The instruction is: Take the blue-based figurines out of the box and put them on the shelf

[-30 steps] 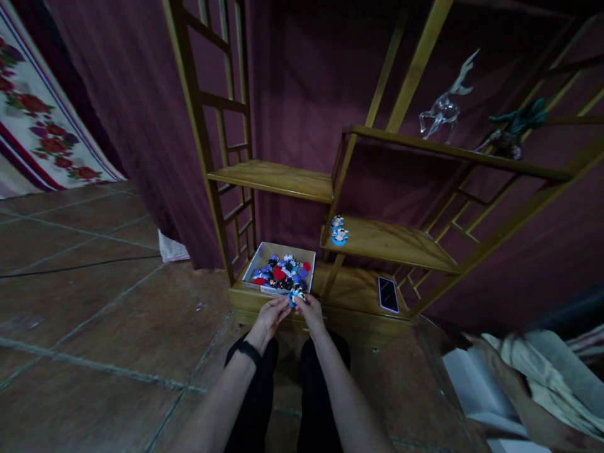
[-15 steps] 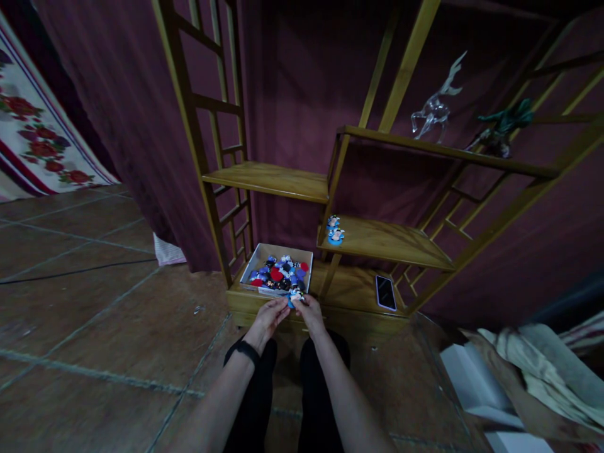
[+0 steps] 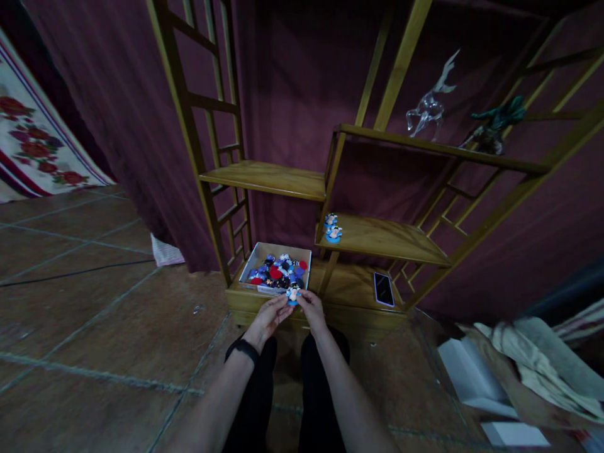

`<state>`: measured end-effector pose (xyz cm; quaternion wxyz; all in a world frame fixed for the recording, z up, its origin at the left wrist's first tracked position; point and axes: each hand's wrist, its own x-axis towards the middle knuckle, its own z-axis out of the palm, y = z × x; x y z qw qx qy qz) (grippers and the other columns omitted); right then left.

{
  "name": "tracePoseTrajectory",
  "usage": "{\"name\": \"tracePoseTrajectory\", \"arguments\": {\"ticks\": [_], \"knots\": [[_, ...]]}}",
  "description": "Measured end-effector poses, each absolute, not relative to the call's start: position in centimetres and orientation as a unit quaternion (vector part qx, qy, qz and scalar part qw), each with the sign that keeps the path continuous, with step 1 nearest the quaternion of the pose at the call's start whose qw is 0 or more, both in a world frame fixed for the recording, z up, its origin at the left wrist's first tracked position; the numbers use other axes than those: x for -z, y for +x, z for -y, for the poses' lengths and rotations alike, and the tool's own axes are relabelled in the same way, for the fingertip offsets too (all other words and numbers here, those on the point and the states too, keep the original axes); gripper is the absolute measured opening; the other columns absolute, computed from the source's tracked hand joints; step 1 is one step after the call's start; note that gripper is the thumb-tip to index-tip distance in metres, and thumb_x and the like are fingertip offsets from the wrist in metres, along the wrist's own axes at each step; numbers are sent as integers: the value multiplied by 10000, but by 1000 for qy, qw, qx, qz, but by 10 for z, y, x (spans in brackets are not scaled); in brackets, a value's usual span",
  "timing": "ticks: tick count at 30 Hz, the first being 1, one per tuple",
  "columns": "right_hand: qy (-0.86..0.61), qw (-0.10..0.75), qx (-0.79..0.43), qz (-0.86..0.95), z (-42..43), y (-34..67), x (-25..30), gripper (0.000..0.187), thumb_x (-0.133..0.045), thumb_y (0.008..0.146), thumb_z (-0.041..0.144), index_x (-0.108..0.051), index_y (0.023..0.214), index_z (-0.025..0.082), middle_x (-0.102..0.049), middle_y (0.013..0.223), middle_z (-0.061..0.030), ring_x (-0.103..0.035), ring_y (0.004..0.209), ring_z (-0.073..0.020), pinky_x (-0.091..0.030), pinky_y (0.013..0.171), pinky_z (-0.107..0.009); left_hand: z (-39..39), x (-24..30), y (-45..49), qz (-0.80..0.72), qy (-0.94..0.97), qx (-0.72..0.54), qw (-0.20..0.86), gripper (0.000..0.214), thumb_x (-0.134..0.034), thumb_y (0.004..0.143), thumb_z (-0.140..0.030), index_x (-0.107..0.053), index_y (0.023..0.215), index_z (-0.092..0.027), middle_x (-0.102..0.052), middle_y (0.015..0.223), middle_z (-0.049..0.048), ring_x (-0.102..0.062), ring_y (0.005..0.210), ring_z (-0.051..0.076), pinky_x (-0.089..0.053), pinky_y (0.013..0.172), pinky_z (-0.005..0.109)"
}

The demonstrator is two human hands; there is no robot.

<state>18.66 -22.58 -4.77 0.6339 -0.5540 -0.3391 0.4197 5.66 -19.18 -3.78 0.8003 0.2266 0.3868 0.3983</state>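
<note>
My left hand (image 3: 270,314) and my right hand (image 3: 311,309) meet in front of me, fingers pinched together on a small blue figurine (image 3: 293,294). Just beyond them a shallow cardboard box (image 3: 257,257) holds several small blue, red and dark figurines. It rests on the bottom board of a wooden shelf unit (image 3: 358,286). Two more blue figurines (image 3: 332,229) stand on the left end of the low shelf (image 3: 387,240) above. A dark band circles my left wrist.
A phone (image 3: 382,289) lies flat on the bottom board, right of the box. A glass deer (image 3: 430,100) and a dark green figure (image 3: 496,123) stand on the upper shelf. Cloth and white boxes (image 3: 472,377) sit at the right. Dark red curtain hangs behind; tiled floor spreads left.
The view has drifted slightly, so the shelf appears shifted left. My hands stay pinched on the small figurine, now a little higher and closer to the box.
</note>
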Motion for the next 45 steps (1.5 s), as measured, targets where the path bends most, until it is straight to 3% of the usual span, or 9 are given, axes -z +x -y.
{"name": "tracePoseTrajectory", "arguments": {"ticks": [8,19,29,35,42,45], "knots": [[-546,626,-433,349,228,189,49,297,-630,629,373,-681,869,205,-673,883,-24,-586,731,-158,-432,539,-219,195,35,58,-399,240,-400,790,172,-641,694,-48,-617,847,-122,-679,707,61,-646,575,116,-531,598,201],[-539,635,-434,343,226,182,52,245,-649,603,327,-663,805,188,-648,739,5,-558,639,-129,-411,536,-212,192,42,58,-406,229,-401,789,191,-634,694,-27,-594,849,-131,-667,703,53,-638,564,107,-529,581,200],[-487,660,-437,370,227,177,51,247,-677,562,305,-642,773,181,-661,748,-1,-590,721,-157,-450,732,-290,196,42,61,-397,213,-416,790,124,-645,701,-73,-597,805,-118,-648,651,29,-597,487,81,-521,570,203],[-513,660,-420,354,232,182,49,252,-614,654,383,-664,817,197,-663,818,-15,-590,747,-168,-461,666,-276,200,39,62,-370,218,-415,802,132,-601,739,-73,-606,867,-108,-670,726,62,-636,590,109,-526,624,217],[-514,663,-437,324,234,184,47,276,-639,634,411,-650,810,198,-654,797,-9,-597,741,-169,-468,661,-279,203,38,63,-387,249,-411,787,199,-601,716,-18,-608,891,-113,-679,751,66,-639,602,110,-524,623,201],[-491,663,-453,336,237,187,41,341,-658,621,408,-635,895,205,-656,837,-15,-600,781,-184,-470,699,-301,202,35,63,-401,258,-398,784,229,-610,701,-4,-599,900,-118,-681,769,69,-642,606,113,-523,607,198]]}}
